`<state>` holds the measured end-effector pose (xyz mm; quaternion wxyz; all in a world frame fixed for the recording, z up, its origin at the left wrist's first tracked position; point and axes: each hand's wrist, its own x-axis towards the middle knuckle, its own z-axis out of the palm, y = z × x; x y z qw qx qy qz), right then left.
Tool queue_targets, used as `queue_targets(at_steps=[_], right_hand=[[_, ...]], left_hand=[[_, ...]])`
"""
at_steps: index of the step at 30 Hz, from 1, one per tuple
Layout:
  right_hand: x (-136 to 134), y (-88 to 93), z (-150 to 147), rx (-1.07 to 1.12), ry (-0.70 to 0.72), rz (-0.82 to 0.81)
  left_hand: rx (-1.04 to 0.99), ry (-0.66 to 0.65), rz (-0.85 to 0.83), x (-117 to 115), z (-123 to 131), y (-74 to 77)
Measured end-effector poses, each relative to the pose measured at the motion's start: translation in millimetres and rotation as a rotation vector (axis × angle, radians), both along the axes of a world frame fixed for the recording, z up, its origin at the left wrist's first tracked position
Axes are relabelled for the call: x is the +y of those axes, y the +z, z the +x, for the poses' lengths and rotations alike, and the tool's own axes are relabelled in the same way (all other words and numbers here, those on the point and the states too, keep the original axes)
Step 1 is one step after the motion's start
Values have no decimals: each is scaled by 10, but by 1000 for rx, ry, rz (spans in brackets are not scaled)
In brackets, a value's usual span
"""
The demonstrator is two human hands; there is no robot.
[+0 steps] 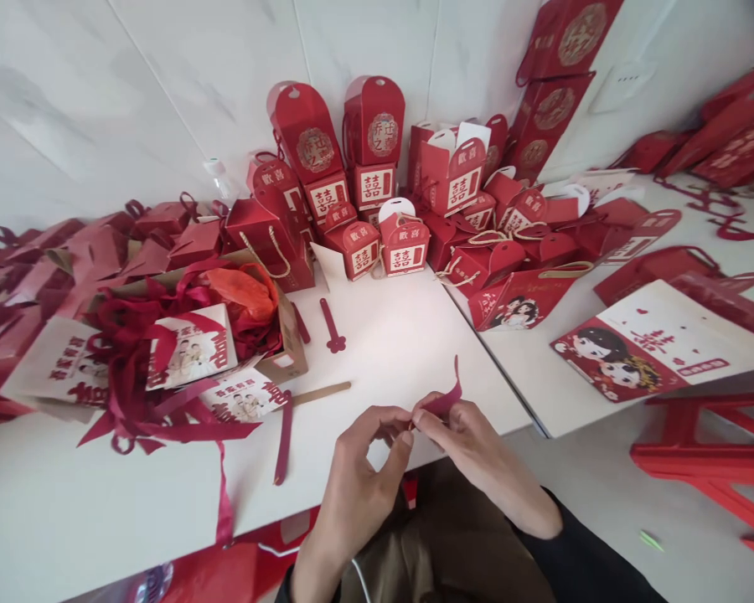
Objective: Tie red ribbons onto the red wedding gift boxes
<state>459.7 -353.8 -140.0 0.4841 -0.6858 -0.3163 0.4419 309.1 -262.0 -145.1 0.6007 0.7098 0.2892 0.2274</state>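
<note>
Above the front edge of the table (383, 335), my two hands meet at the fingertips around a dark red strip (451, 399). My right hand (471, 440) is closed on it, and its pointed free end sticks up above the fingers. My left hand (368, 461) pinches at the strip's near end, where fingers hide most of it. A similar red strip with a flower-shaped end (334, 331) lies farther back. Another red strip (282, 440) rests left of my hands, beside a tan strip (322, 391).
To the left, a cardboard box (292, 335) overflows with red ribbons (163, 410) and printed cards (192, 347). Red gift boxes (405, 247) crowd the wall side. At right are a printed gift bag (641, 343) and, below it, a red stool (710, 456).
</note>
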Motion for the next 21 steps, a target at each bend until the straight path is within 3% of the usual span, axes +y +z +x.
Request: queue_targets(at_steps=[3,6,18,21], right_hand=[[-4,-23,3,-9,-4,15],[-7,-48,10,-10,21,37],[-35,-27,-16,-103,38,158],[-23,-16,-19,-100,25,188]], left_hand=[[42,24,192,4,2,-3],[54,37,251,7,21,-12],[192,46,92,69,29,-38],[186,99,35,41,56,-33]])
